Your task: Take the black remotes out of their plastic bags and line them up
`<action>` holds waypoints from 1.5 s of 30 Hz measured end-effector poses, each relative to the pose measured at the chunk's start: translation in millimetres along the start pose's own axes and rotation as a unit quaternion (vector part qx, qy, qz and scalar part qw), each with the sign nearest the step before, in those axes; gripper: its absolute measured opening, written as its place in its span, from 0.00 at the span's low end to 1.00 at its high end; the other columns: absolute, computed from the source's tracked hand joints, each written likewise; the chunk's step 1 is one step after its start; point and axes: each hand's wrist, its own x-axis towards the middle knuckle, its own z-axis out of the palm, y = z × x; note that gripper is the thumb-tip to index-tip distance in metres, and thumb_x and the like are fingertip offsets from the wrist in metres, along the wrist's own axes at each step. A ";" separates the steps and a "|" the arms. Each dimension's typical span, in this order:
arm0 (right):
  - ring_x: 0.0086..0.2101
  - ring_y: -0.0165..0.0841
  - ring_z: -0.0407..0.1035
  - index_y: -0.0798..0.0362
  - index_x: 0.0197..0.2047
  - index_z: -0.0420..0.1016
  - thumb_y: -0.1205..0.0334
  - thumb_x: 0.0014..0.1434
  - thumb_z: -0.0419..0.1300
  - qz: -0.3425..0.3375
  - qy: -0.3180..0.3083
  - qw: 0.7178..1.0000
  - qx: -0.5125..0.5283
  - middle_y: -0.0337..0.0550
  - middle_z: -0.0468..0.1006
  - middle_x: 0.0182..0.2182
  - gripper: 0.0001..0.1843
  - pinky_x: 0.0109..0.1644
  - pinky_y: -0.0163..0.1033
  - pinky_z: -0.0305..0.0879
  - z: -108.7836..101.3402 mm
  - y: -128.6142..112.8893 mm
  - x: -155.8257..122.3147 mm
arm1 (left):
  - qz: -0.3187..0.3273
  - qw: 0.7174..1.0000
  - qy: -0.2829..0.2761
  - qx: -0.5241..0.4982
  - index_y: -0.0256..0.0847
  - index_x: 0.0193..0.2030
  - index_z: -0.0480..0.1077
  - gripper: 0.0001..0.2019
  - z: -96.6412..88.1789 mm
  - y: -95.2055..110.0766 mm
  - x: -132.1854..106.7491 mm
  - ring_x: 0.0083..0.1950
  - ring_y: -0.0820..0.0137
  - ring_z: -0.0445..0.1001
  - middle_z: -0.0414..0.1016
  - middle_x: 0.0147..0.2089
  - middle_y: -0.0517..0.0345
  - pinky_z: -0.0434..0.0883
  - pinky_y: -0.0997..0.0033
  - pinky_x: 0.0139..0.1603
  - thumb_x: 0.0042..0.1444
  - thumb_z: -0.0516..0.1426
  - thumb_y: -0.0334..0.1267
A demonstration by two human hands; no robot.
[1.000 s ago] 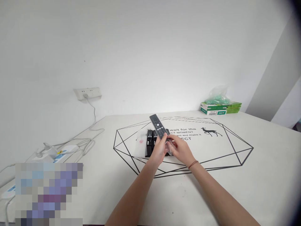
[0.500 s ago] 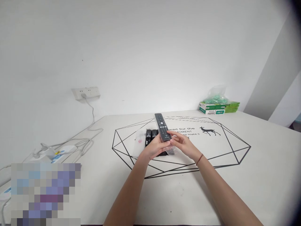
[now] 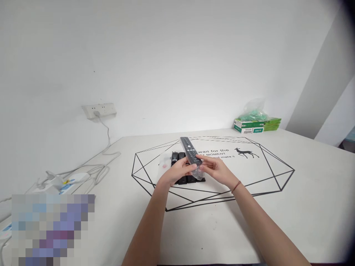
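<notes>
While a wall socket [image 3: 97,109] and a white power strip [image 3: 70,178] sit at the far left, the left hand [image 3: 175,173] has its grip closed from below around the near end of a slim black remote [image 3: 190,150], raised just above the tabletop [image 3: 249,207] with its buttoned face up. Clear plastic wrap [image 3: 197,173] bunches at that near end. Under it, more dark remotes [image 3: 183,179] lie in a row. The right hand [image 3: 217,170] pinches the wrap at the remote's near end with its fingertips. The remote looks light and stiff, the film slippery; its long edges seem the surest hold. Green boxes [image 3: 256,124] stand far right.
</notes>
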 end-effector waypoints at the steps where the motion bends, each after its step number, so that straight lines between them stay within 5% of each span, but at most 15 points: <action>1: 0.36 0.33 0.72 0.51 0.56 0.67 0.58 0.55 0.58 -0.003 0.008 1.000 -0.014 0.42 0.77 0.34 0.24 0.45 0.47 0.69 0.5 -0.5 -0.3 | -0.004 1.000 0.014 -0.013 0.39 0.44 0.72 0.14 0.1 -0.3 0.5 0.44 0.65 0.71 0.73 0.43 0.48 0.68 0.66 0.44 0.50 0.60 0.39; 6: 0.35 0.34 0.73 0.51 0.53 0.70 0.55 0.54 0.59 0.018 0.016 1.000 -0.004 0.43 0.78 0.34 0.23 0.43 0.46 0.71 1.0 -2.3 -0.8 | -0.003 1.000 0.003 -0.020 0.37 0.39 0.73 0.10 0.9 1.9 -0.5 0.35 0.71 0.70 0.71 0.33 0.53 0.68 0.66 0.45 0.50 0.61 0.38; 14: 0.30 0.32 0.72 0.54 0.53 0.70 0.54 0.55 0.59 0.029 -0.010 0.999 0.045 0.43 0.78 0.30 0.23 0.39 0.44 0.72 -5.6 5.0 0.5 | 0.022 1.000 0.009 0.017 0.39 0.42 0.73 0.14 0.1 5.4 -3.2 0.39 0.68 0.72 0.73 0.39 0.50 0.68 0.67 0.42 0.47 0.62 0.36; 19: 0.32 0.33 0.74 0.50 0.51 0.72 0.56 0.53 0.60 0.037 0.002 0.999 -0.002 0.47 0.77 0.42 0.21 0.39 0.45 0.73 -5.3 3.1 -1.3 | 0.022 0.999 0.012 0.031 0.42 0.47 0.72 0.20 -2.0 4.8 -2.6 0.40 0.66 0.73 0.71 0.48 0.48 0.69 0.66 0.42 0.44 0.63 0.33; 28: 0.31 0.33 0.73 0.49 0.52 0.71 0.62 0.53 0.58 0.025 0.020 0.998 -0.054 0.45 0.78 0.39 0.21 0.37 0.42 0.72 -2.8 -3.3 -1.6 | 0.029 0.997 -0.005 0.070 0.45 0.52 0.69 0.24 -0.8 9.1 -6.3 0.40 0.65 0.72 0.71 0.48 0.48 0.69 0.68 0.39 0.45 0.63 0.33; 36: 0.33 0.31 0.70 0.49 0.53 0.70 0.69 0.51 0.55 -0.058 0.064 0.986 -0.142 0.41 0.77 0.36 0.25 0.41 0.41 0.72 4.1 0.4 -0.1 | 0.078 0.978 0.051 0.189 0.44 0.47 0.71 0.17 2.0 9.0 -5.3 0.29 0.74 0.66 0.70 0.34 0.56 0.64 0.77 0.27 0.47 0.60 0.37; 45: 0.37 0.34 0.68 0.48 0.49 0.71 0.70 0.55 0.53 -0.163 0.137 0.933 -0.289 0.43 0.76 0.37 0.19 0.42 0.43 0.68 13.4 4.8 1.0 | 0.077 0.954 0.062 0.284 0.44 0.49 0.69 0.18 4.6 8.4 -8.3 0.31 0.72 0.65 0.70 0.34 0.58 0.65 0.74 0.33 0.49 0.57 0.37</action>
